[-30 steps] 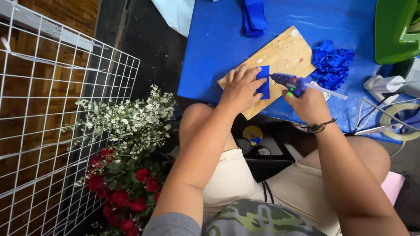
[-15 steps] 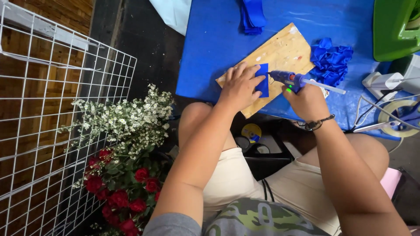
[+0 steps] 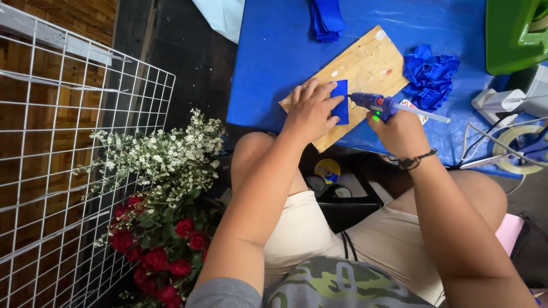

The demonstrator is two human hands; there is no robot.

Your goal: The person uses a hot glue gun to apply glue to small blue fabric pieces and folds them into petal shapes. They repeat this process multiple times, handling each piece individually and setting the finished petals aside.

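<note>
A flat blue ribbon piece [image 3: 341, 102] lies on the wooden board [image 3: 365, 68], glue gun [image 3: 377, 105] nozzle beside it.

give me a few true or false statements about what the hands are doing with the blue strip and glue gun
1. The left hand presses a blue strip down on the wooden board. True.
2. The right hand holds a pair of scissors. False: it holds a blue glue gun, nozzle pointed at the strip.
3. The board lies on a red table. False: the table is covered in blue.
4. A crumpled heap of blue ribbon lies beside the board's right end. True.
5. Red roses and small white flowers stand on the table. False: they are down by the person's left side, next to a white wire grid.
</note>
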